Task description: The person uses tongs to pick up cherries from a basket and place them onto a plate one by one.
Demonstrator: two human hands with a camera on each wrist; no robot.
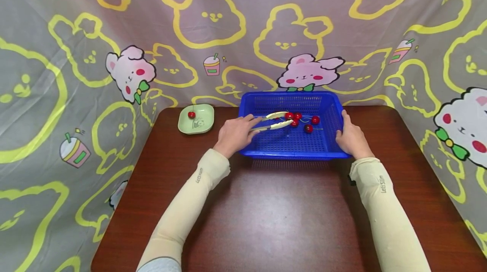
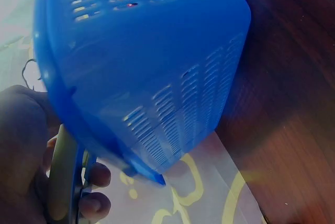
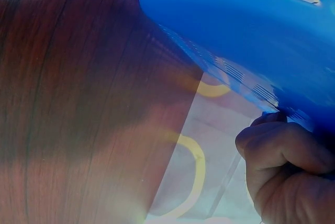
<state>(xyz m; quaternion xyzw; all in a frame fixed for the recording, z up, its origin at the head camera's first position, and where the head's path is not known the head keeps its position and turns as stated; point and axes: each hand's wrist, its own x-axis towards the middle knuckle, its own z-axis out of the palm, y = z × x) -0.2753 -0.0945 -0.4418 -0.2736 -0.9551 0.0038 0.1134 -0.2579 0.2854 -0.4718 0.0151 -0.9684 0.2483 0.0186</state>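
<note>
At the left of the head view, a small green plate (image 1: 196, 119) sits on the dark wooden tabletop (image 1: 274, 208) with one cherry (image 1: 191, 114) on it, well apart from everything else. Just right of it, near the frame's middle, the left hand (image 1: 234, 133) grips a pair of cream tongs (image 1: 274, 121) — fingers curled round the handles, the tips reaching rightward into the blue basket (image 1: 289, 147). The two arms of the tongs stand a little apart, their tips right beside a cluster of red cherries (image 1: 294, 119) on the basket floor; whether they touch a cherry cannot be told. Two more cherries (image 1: 312, 124) lie slightly further right in the basket.

In the left wrist view the basket's slotted wall (image 2: 157, 62) fills most of the frame, with the tong handle (image 2: 63, 177) and curled fingers (image 2: 94, 203) at the lower left.

At the right edge of the basket, the right hand (image 1: 351, 136) holds its rim — thumb up along the wall. The right wrist view shows the fingers (image 3: 282, 145) bent under the blue edge (image 3: 251, 35) at the lower right.
</note>
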